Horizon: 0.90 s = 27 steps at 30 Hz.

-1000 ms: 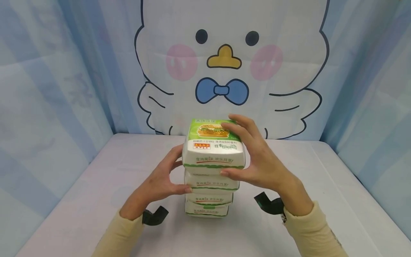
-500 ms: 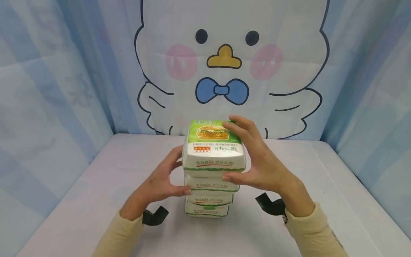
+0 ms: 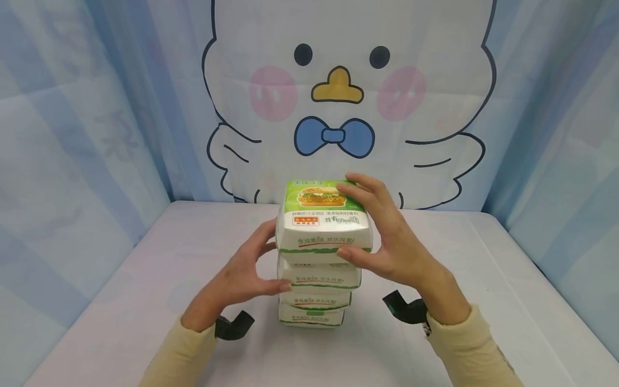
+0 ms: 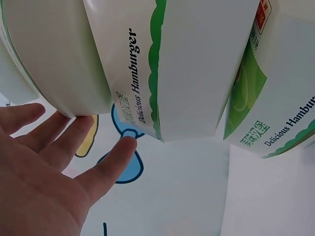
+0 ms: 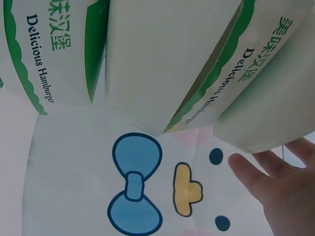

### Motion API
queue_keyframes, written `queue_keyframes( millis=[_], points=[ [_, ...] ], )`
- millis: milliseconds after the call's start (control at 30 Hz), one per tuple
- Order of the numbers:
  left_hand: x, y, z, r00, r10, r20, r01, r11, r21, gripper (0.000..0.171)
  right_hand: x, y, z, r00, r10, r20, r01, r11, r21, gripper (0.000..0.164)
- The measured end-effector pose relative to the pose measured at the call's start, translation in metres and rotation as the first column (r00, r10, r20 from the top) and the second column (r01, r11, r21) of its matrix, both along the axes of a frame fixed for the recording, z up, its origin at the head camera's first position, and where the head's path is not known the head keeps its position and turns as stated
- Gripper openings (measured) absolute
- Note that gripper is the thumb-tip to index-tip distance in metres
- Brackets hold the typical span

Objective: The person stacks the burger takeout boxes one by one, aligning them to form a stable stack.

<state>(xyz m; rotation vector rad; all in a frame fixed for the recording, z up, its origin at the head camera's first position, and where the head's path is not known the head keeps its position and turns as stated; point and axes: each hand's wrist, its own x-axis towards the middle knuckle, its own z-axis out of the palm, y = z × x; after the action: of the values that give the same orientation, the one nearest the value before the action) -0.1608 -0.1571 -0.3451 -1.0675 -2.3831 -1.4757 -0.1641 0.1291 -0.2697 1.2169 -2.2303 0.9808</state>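
A stack of several white and green hamburger boxes stands upright in the head view. The top hamburger box (image 3: 325, 220) shows a burger picture on its lid and is slightly off line with the boxes below. My right hand (image 3: 396, 244) grips its right side, thumb at the front lower edge and fingers over the lid's right edge. At the left, my left hand (image 3: 242, 269) holds the stack: its thumb reaches the front corner of the second hamburger box (image 3: 319, 275), and in the left wrist view its fingertips meet the top box's lower half. Some fingers are hidden behind the boxes.
The lower hamburger boxes (image 3: 314, 317) rest on a pale cloth-covered table (image 3: 121, 322). Behind them hangs a blue and white curtain (image 3: 348, 32) with a cartoon bird, and more curtain closes both sides. A dark strap end (image 3: 234, 325) sticks out at each wrist.
The top hamburger box dipped slightly at the front, then rose and shifted a little right with both hands. The lower boxes have not visibly moved.
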Motion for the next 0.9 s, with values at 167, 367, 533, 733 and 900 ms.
queue_keyframes(
  millis=[167,367,533,733,900],
  points=[
    [-0.0011,-0.0008,-0.0006,1.000,0.000,-0.004,0.000,1.000,0.004,0.106,-0.0039,-0.0015,-0.0016,1.000,-0.018,-0.011,0.018,0.999,-0.033,0.074],
    [-0.0028,-0.0028,-0.0023,1.000,-0.024,0.015,0.024,1.000,0.007,0.104,-0.0035,-0.0029,-0.0043,0.999,-0.009,0.036,0.010,1.000,-0.017,0.088],
    [-0.0035,-0.0031,-0.0023,0.999,-0.038,0.019,0.038,0.999,0.001,0.106,-0.0008,-0.0023,-0.0033,0.998,-0.013,0.063,0.013,1.000,-0.011,0.099],
    [-0.0030,-0.0031,-0.0014,0.999,-0.041,0.020,0.041,0.999,0.000,0.107,0.0002,-0.0005,-0.0033,0.997,-0.020,0.071,0.020,1.000,-0.009,0.100],
    [-0.0029,-0.0040,-0.0011,0.999,-0.042,0.014,0.042,0.999,0.010,0.104,0.0002,0.0025,-0.0049,0.997,-0.030,0.073,0.031,0.999,-0.008,0.101]
  ],
)
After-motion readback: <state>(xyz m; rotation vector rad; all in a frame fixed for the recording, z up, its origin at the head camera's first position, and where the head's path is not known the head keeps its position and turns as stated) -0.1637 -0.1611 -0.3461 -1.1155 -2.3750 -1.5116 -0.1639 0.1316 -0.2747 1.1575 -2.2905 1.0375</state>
